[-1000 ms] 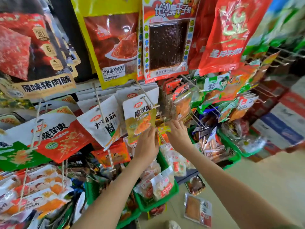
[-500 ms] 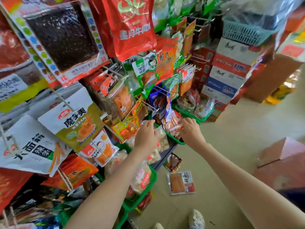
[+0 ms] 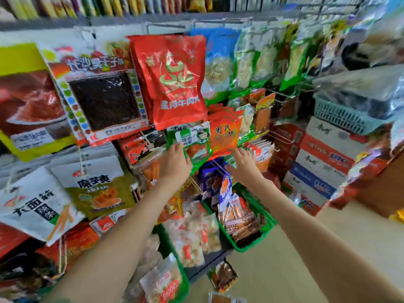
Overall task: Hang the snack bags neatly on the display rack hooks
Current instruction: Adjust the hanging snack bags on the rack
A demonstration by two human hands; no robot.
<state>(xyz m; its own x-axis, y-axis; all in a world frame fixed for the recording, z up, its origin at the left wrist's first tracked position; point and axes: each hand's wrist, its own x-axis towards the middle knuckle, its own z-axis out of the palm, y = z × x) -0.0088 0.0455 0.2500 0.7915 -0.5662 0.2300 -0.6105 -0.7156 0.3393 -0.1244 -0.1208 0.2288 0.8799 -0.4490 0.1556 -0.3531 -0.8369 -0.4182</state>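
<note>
Bag (image 3: 194, 138) hangs long-axis vert., label outward; L hand (image 3: 175, 164) touches it.

The scene is lit brightly and evenly by soft, diffuse light whose source cannot be made out, and deeper shade is gathered only at the lower left corner, while white glare is thrown off the large glossy red foil bag (image 3: 172, 84) and the clear green-edged plastic packs (image 3: 251, 62) beside it. Motion blur is spread over the whole frame and is heaviest at the edges, where the top shelf row (image 3: 109, 5) and the pale teal plastic basket (image 3: 341, 115) are smeared, and the two bare forearms (image 3: 122, 232) are stretched by wide-angle distortion.
</note>
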